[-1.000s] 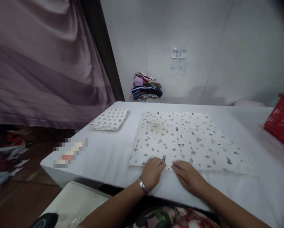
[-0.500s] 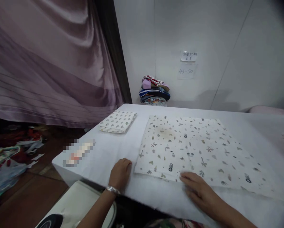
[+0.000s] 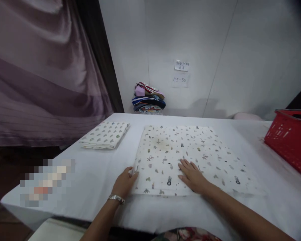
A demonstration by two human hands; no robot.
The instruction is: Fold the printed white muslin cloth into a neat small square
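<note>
A white cloth [image 3: 190, 150] printed with small grey, green and black motifs lies spread on the white-covered table [image 3: 145, 214]. At its near left edge, my left hand [image 3: 124, 183], with a silver band at the wrist, pinches a bit of the cloth between thumb and finger. My right hand [image 3: 192, 175] rests flat on the cloth near its front middle, fingers spread and palm down. A faint yellowish patch shows on the cloth's far left part. Left of the spread cloth lies a folded white cloth [image 3: 105, 134] with grey and green motifs.
A red plastic basket [image 3: 291, 140] stands on the table at the right. Folded fabrics [image 3: 149, 98] are stacked by the wall behind the table. A purplish curtain [image 3: 45, 83] hangs at the left. A blurred-out item [image 3: 48, 184] lies near the table's left edge.
My right hand has moved from the cloth's front edge onto its surface and spread flat. My left hand has come to the cloth's left edge. The view has turned right, bringing in the red basket.
</note>
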